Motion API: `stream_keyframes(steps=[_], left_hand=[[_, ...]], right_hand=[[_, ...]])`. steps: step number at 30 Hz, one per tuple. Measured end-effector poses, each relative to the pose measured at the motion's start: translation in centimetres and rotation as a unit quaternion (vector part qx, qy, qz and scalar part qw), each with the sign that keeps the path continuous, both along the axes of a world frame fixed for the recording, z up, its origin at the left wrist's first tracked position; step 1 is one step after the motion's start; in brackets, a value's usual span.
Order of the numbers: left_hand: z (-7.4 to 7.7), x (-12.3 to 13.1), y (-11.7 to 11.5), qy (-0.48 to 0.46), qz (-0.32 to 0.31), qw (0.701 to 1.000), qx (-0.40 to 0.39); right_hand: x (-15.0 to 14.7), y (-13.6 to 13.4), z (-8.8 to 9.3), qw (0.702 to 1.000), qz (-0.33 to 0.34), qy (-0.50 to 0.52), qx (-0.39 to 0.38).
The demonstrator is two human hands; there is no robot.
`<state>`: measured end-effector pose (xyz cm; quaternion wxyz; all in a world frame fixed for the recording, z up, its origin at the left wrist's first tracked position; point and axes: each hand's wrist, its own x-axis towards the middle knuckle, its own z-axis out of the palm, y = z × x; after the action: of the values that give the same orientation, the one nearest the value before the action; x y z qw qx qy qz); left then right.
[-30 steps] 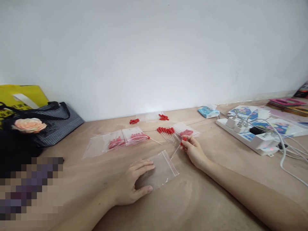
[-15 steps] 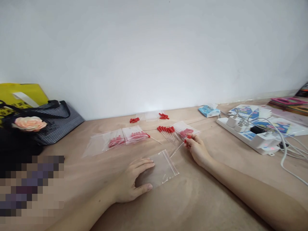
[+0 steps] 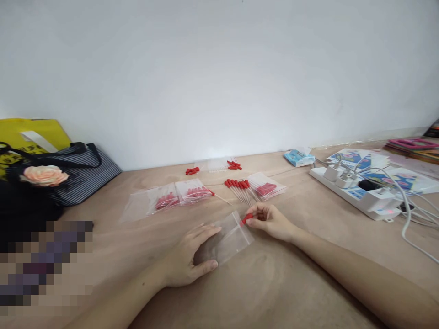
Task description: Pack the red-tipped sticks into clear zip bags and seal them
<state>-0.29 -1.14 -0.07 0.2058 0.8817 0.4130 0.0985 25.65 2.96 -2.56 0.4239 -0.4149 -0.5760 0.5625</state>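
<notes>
Pinching one red-bulbed dropper (image 3: 247, 218) by its bulb with the right hand (image 3: 270, 221), thumb on the near side and forefinger on the far side, and keeping the bulb at the very fingertips, poking out a little leftward, right at the sealing strip of a clear zip-lock bag (image 3: 230, 243). Cannot tell, past the bulb, whether the slim tube lies inside the plastic or on top. Resting the left hand (image 3: 188, 258) over the other end of that bag, with fingers released and spread and thumb along the near side, leaving the strip end uncovered between both hands. Farther off on the surface (image 3: 274, 297), can see a fanned row of droppers (image 3: 236, 184) with bulbs toward the wall, and just right of it a filled bag (image 3: 266, 188) with red bulbs visible through the plastic. To the left, can make out two more filled bags (image 3: 194, 193), with a single loose dropper (image 3: 221, 198) beside the right one. Nearer the wall, can spot two small heaps of red bulbs (image 3: 235, 165), well apart. Over to the right, can find a white power strip (image 3: 344, 192) loaded with plugs.
</notes>
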Motion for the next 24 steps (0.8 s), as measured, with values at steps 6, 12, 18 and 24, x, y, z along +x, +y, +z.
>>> stream_keyframes(steps=[6,12,18,24], left_hand=[[0.1,0.2,0.0,-0.02,-0.011,1.0,0.013],[0.3,0.7,0.2,-0.028,-0.019,0.999,0.017],[0.8,-0.8,0.3,-0.04,-0.013,0.999,0.005],[1.0,-1.4,0.5,-0.015,-0.015,1.0,0.008]], right_hand=[[0.0,0.2,-0.6,0.978,0.083,-0.106,0.162],[-0.7,-0.1,-0.3,0.921,0.101,-0.271,0.262],[0.1,0.5,-0.2,0.931,0.113,-0.239,0.251],[2.4,2.1,1.9,0.905,0.186,-0.283,0.256]])
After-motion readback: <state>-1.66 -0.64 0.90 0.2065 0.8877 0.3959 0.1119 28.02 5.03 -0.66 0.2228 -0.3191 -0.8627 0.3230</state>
